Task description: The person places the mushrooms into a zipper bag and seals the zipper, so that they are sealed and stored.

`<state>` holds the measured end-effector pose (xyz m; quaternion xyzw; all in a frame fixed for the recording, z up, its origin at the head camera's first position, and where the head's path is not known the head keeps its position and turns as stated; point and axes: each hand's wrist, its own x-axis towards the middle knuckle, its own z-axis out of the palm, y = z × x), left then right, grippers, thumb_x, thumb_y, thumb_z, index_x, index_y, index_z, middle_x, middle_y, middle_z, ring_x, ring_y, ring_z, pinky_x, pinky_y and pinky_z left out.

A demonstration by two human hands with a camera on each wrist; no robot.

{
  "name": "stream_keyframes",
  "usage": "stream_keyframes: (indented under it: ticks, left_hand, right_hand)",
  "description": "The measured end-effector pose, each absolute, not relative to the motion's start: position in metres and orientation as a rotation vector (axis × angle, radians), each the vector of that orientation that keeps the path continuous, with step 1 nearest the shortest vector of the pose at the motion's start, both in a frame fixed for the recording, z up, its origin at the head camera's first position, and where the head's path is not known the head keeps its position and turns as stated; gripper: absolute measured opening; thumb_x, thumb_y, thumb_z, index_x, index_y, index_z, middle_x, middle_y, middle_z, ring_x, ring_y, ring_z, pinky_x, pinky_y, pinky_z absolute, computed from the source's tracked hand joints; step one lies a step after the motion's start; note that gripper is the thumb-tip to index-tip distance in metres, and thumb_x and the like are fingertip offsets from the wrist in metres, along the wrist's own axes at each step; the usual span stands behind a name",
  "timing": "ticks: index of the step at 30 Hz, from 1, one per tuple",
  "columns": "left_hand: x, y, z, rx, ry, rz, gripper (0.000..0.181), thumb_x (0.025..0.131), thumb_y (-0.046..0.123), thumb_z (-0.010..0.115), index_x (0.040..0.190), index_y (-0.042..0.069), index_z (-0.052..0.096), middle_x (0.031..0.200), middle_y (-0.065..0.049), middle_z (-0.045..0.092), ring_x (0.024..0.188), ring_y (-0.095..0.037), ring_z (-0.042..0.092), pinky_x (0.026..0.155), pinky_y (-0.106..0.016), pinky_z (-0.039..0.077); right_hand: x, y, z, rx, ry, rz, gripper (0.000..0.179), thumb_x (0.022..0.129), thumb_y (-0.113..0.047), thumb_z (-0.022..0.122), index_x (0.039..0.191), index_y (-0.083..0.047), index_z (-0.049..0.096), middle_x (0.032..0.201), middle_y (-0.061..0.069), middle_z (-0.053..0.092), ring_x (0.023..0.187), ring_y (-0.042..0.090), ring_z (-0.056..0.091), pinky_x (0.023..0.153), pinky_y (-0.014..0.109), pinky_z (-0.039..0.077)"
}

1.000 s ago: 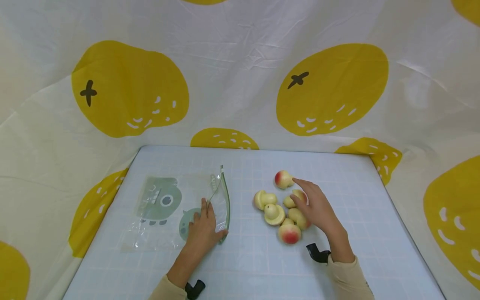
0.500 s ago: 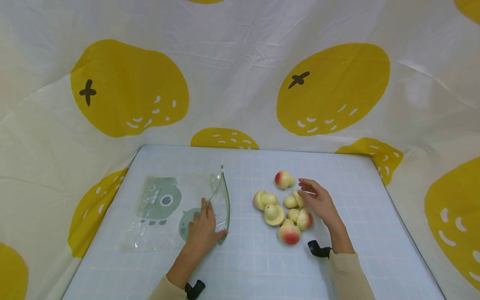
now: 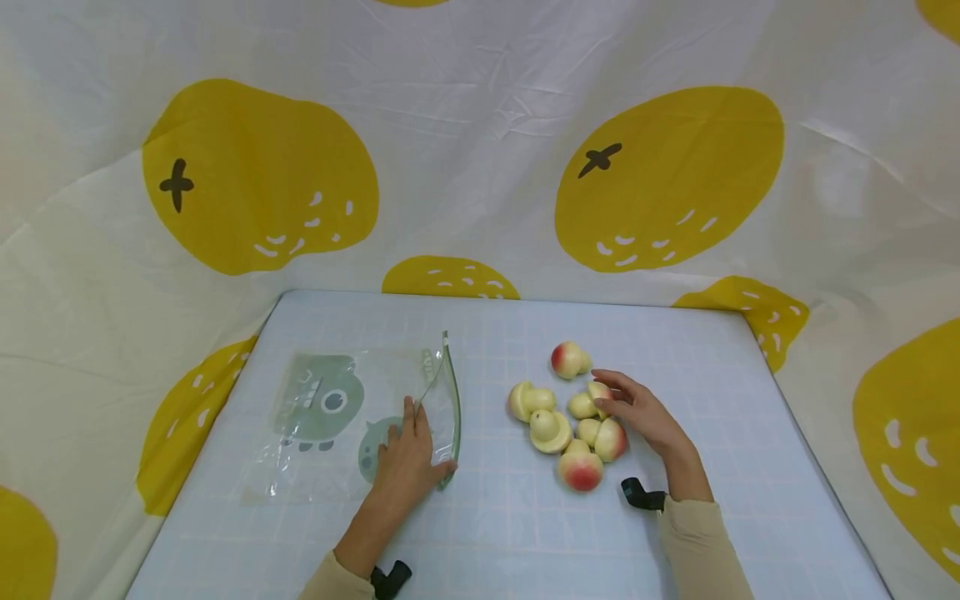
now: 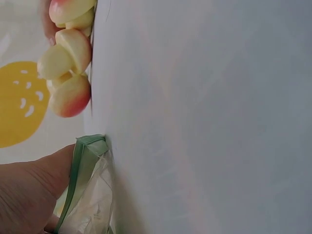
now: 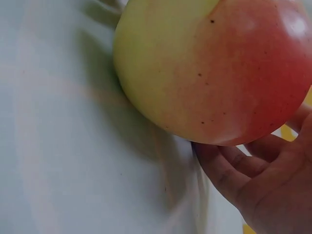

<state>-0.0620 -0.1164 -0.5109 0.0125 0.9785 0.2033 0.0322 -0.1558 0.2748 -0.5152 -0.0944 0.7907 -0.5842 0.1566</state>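
Well, my head view gives me six mushroom-shaped pieces (image 3: 550, 430) on the table (image 3: 510, 533), right of one bag (image 3: 318, 408), where the left hand (image 3: 405, 462) lies straight-fingered, gripping nothing; my left wrist feed adds its green edge (image 4: 72, 187) raised beside the thumb. One cap (image 5: 214, 73) hides fingertips in my right wrist feed, so I cannot tell whether the right hand (image 3: 641, 417), half open around another piece, grips it
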Motion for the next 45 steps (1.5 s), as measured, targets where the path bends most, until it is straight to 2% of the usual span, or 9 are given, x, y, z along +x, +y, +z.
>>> stream_keyframes:
  ticks: [6,14,21,24,34,42,45]
  left_hand:
    - [-0.062,-0.116,-0.511,0.035,3.009,0.639,0.110,0.075,0.039,0.088,0.148,-0.016,0.027,0.158,-0.035,0.017,0.125,-0.065,0.039,0.088,-0.077,0.037]
    - [-0.062,-0.117,-0.512,0.036,3.021,0.611,0.111,0.075,0.040,0.088,0.148,-0.017,0.027,0.157,-0.036,0.018,0.124,-0.065,0.041,0.087,-0.077,0.039]
    - [-0.062,-0.117,-0.513,0.041,3.026,0.609,0.111,0.075,0.040,0.089,0.148,-0.017,0.027,0.156,-0.036,0.019,0.123,-0.064,0.041,0.087,-0.077,0.039]
    - [-0.062,-0.117,-0.512,0.040,3.023,0.614,0.111,0.075,0.040,0.089,0.148,-0.017,0.027,0.157,-0.036,0.019,0.124,-0.064,0.041,0.087,-0.077,0.038]
    - [-0.061,-0.117,-0.511,0.059,3.032,0.610,0.110,0.075,0.041,0.088,0.148,-0.017,0.028,0.156,-0.036,0.020,0.123,-0.064,0.042,0.086,-0.076,0.040]
    - [-0.062,-0.118,-0.513,0.060,3.039,0.600,0.111,0.075,0.041,0.088,0.148,-0.016,0.027,0.156,-0.035,0.020,0.123,-0.065,0.041,0.086,-0.076,0.039]
    - [-0.062,-0.118,-0.513,0.061,3.039,0.604,0.111,0.075,0.041,0.088,0.148,-0.016,0.027,0.157,-0.035,0.020,0.123,-0.065,0.042,0.086,-0.077,0.040]
  right_hand:
    - [-0.156,0.277,-0.515,-0.282,2.264,-1.654,0.060,0.095,-0.021,0.071,0.147,-0.002,0.047,0.150,0.020,0.043,0.130,0.036,0.044,0.095,0.017,0.040]
    - [-0.157,0.275,-0.516,-0.246,2.275,-1.666,0.056,0.094,-0.020,0.073,0.142,0.000,0.052,0.140,0.020,0.052,0.111,0.019,0.057,0.089,0.020,0.046]
    - [-0.157,0.272,-0.518,-0.213,2.257,-1.716,0.055,0.095,-0.016,0.071,0.142,0.004,0.051,0.135,0.024,0.055,0.105,0.012,0.059,0.086,0.021,0.049]
    - [-0.157,0.270,-0.516,-0.165,2.263,-1.711,0.054,0.095,-0.012,0.070,0.142,0.007,0.049,0.134,0.025,0.055,0.103,0.013,0.060,0.084,0.023,0.051]
    - [-0.154,0.268,-0.511,-0.081,2.298,-1.753,0.058,0.094,-0.023,0.073,0.142,0.001,0.052,0.131,0.021,0.055,0.100,0.015,0.060,0.083,0.024,0.052]
    - [-0.148,0.262,-0.488,-0.153,2.381,-1.715,0.057,0.094,-0.029,0.073,0.142,-0.006,0.054,0.143,0.013,0.050,0.121,0.027,0.051,0.090,0.019,0.047]
    - [-0.145,0.257,-0.478,-0.195,2.397,-1.719,0.055,0.094,-0.028,0.073,0.142,-0.008,0.055,0.142,0.012,0.051,0.121,0.028,0.050,0.091,0.020,0.044]
